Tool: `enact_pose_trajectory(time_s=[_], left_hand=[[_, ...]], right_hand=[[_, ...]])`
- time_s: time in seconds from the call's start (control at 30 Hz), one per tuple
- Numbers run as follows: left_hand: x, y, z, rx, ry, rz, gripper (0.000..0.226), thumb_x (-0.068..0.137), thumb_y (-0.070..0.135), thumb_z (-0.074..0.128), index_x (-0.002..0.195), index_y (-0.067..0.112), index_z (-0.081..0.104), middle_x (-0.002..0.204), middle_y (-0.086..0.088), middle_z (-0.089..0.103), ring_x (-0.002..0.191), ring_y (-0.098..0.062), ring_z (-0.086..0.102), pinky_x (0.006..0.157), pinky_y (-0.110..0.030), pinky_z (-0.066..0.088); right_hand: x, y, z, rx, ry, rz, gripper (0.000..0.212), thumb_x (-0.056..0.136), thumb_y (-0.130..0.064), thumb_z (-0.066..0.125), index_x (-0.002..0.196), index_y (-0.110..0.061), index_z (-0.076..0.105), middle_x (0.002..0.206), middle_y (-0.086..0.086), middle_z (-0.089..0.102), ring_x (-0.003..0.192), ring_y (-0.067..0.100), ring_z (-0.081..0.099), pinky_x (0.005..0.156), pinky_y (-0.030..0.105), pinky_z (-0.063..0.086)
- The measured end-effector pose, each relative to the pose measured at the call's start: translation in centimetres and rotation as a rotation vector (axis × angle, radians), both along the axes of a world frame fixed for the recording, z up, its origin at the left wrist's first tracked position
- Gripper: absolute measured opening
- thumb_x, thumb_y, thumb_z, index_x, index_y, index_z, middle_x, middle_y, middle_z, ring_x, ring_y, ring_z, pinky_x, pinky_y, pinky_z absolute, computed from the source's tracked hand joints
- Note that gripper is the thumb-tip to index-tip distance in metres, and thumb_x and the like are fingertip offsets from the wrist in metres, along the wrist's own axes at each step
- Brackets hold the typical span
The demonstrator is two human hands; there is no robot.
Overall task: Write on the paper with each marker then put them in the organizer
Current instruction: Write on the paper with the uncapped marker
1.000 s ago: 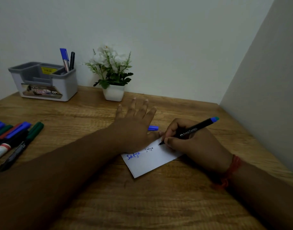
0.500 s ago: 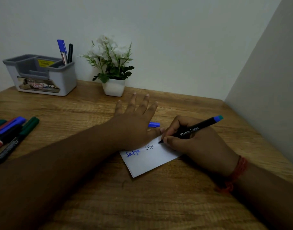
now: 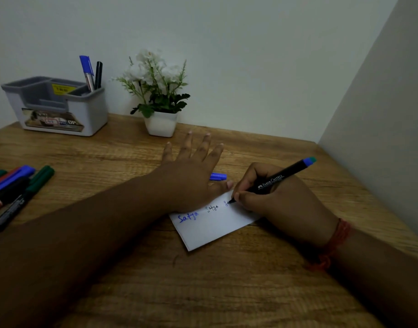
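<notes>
Three words now run across my paper (image 3: 215,227), or nearly: a second ago only a blue "Satya" and a thin dark one showed, and since then a third has begun under the tip of the black Faber-Castell pen (image 3: 275,180) that my right hand (image 3: 276,197) pinches in a writing grip, tip touching the sheet near its far edge. By my reckoning this marker's turn is barely started and must be finished before it goes to the organizer (image 3: 55,106). My left hand (image 3: 191,176) lies flat with fingers spread wide, its heel pinning the sheet's far left corner to the wooden desk (image 3: 226,292), as it did a second ago. The grey organizer stands at the back left against the wall, well apart from the paper, with a blue-capped pen (image 3: 87,72) and a black pen (image 3: 98,74) already upright in its right rear compartment. A potted white-flowered plant (image 3: 157,95) stands between the organizer and my hands, so I judge the reach across will need to pass to its left. A pile of markers (image 3: 13,185) in blue, green, red and black waits at the left edge, untouched. A blue cap (image 3: 217,176) lies just beyond my left thumb; I cannot tell whose it is.
</notes>
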State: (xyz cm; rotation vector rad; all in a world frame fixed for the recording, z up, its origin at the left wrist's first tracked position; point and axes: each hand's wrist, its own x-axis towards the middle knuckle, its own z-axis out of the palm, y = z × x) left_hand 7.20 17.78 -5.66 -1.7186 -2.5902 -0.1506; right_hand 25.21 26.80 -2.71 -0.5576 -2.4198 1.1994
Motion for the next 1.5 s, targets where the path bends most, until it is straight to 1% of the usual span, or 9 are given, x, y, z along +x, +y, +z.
enact_pose_trajectory(time_s=[0.23, 0.4, 0.5, 0.57, 0.83, 0.97, 1.07, 1.2, 1.5], left_hand=[[0.02, -0.01, 0.14, -0.001, -0.007, 0.005, 0.086, 0.085, 0.078, 0.015, 0.152, 0.035, -0.019, 0.158, 0.005, -0.032, 0.143, -0.026, -0.033, 0.115, -0.063, -0.007], [0.10, -0.02, 0.05, 0.004, 0.001, 0.008, 0.085, 0.086, 0.077, 0.015, 0.152, 0.035, -0.018, 0.159, 0.005, -0.031, 0.144, -0.026, -0.032, 0.115, -0.063, -0.007], [0.10, -0.03, 0.11, -0.001, -0.003, 0.006, 0.085, 0.086, 0.077, 0.015, 0.152, 0.035, -0.018, 0.158, 0.005, -0.032, 0.144, -0.026, -0.033, 0.115, -0.063, -0.007], [0.09, -0.04, 0.15, -0.002, 0.000, 0.005, 0.087, 0.084, 0.078, 0.013, 0.152, 0.035, -0.019, 0.158, 0.005, -0.031, 0.144, -0.027, -0.032, 0.115, -0.063, -0.007], [0.02, -0.03, 0.05, 0.000, -0.006, 0.000, 0.087, 0.083, 0.079, 0.014, 0.151, 0.036, -0.020, 0.158, 0.004, -0.031, 0.143, -0.027, -0.033, 0.115, -0.064, -0.008], [0.02, 0.03, 0.09, 0.000, -0.003, 0.002, 0.087, 0.084, 0.078, 0.015, 0.151, 0.036, -0.020, 0.158, 0.004, -0.032, 0.143, -0.028, -0.033, 0.115, -0.064, -0.007], [-0.02, 0.06, -0.01, 0.003, 0.000, 0.003, 0.087, 0.083, 0.079, 0.013, 0.151, 0.036, -0.019, 0.158, 0.004, -0.032, 0.143, -0.027, -0.033, 0.115, -0.064, -0.007], [-0.12, 0.07, -0.11, 0.002, -0.003, 0.002, 0.088, 0.082, 0.080, 0.013, 0.151, 0.036, -0.020, 0.158, 0.005, -0.032, 0.143, -0.027, -0.033, 0.115, -0.064, -0.007], [-0.13, 0.07, -0.12, 0.013, -0.003, -0.003, 0.086, 0.084, 0.079, 0.014, 0.151, 0.037, -0.019, 0.159, 0.005, -0.031, 0.144, -0.027, -0.033, 0.115, -0.064, -0.007]], right_hand=[[-0.10, 0.08, -0.11, 0.029, 0.005, -0.040, 0.005, 0.085, -0.009, 0.073, 0.082, -0.009, 0.070, 0.083, -0.007, 0.075, 0.080, -0.008, 0.069, 0.065, 0.011, 0.051], [-0.10, -0.10, -0.05, 0.082, 0.015, -0.028, 0.006, 0.084, -0.009, 0.075, 0.080, -0.009, 0.071, 0.084, -0.007, 0.075, 0.083, -0.009, 0.068, 0.065, 0.007, 0.049], [-0.11, -0.04, 0.02, 0.093, -0.005, -0.052, 0.005, 0.083, -0.014, 0.075, 0.079, -0.013, 0.072, 0.087, -0.002, 0.074, 0.085, 0.005, 0.069, 0.068, 0.020, 0.054], [-0.10, 0.00, 0.05, 0.083, -0.023, -0.066, 0.005, 0.083, -0.014, 0.074, 0.079, -0.013, 0.071, 0.087, -0.001, 0.074, 0.084, 0.008, 0.068, 0.072, 0.025, 0.054], [-0.08, -0.02, 0.01, 0.052, -0.018, -0.072, 0.005, 0.083, -0.014, 0.074, 0.079, -0.014, 0.072, 0.087, 0.002, 0.075, 0.086, 0.013, 0.070, 0.077, 0.034, 0.056], [-0.07, 0.01, 0.02, 0.048, -0.006, -0.090, 0.005, 0.083, -0.012, 0.073, 0.078, -0.013, 0.071, 0.086, 0.001, 0.075, 0.084, 0.006, 0.070, 0.080, 0.035, 0.057], [-0.07, 0.05, 0.03, 0.061, -0.013, -0.096, 0.005, 0.082, -0.013, 0.073, 0.078, -0.014, 0.070, 0.084, 0.003, 0.074, 0.084, 0.017, 0.070, 0.078, 0.042, 0.057], [-0.04, 0.05, 0.05, 0.070, -0.011, -0.094, 0.006, 0.081, -0.011, 0.072, 0.077, -0.014, 0.069, 0.084, 0.006, 0.074, 0.085, 0.024, 0.068, 0.078, 0.047, 0.055], [-0.10, 0.26, -0.11, 0.071, -0.004, -0.119, 0.005, 0.082, -0.011, 0.071, 0.078, -0.014, 0.070, 0.084, 0.004, 0.074, 0.084, 0.021, 0.068, 0.078, 0.045, 0.056]])
